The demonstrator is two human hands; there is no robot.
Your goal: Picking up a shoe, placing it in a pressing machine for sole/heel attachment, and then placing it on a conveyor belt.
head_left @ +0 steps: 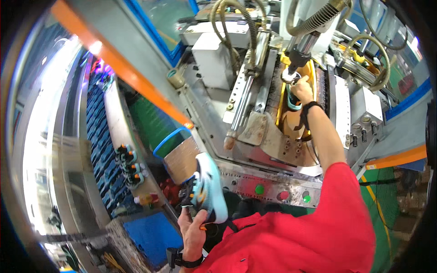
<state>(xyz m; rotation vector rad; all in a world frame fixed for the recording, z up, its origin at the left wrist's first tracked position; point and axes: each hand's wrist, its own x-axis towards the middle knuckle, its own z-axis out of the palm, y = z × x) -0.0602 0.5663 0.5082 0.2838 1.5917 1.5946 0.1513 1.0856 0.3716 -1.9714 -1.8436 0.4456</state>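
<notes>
My left hand [194,232] is closed around the heel end of a light-blue and white sneaker [212,184] with black lacing and orange details. The sneaker is held in the air in front of the machine, toe pointing away from me. My right arm reaches into the machine's yellow-sided cavity [313,75]. There my right hand [302,90] is closed on a second light-blue shoe [294,106], just below the dark press head [300,57]. Its fingertips and much of that shoe are hidden by the hand.
Green and red buttons [259,189] line the machine's front panel. On the left runs a blue textured conveyor [102,150], with several black-and-orange shoe pieces [129,166] beside it. An orange bar [120,63] slants overhead. A brown board [182,159] lies next to a blue hoop.
</notes>
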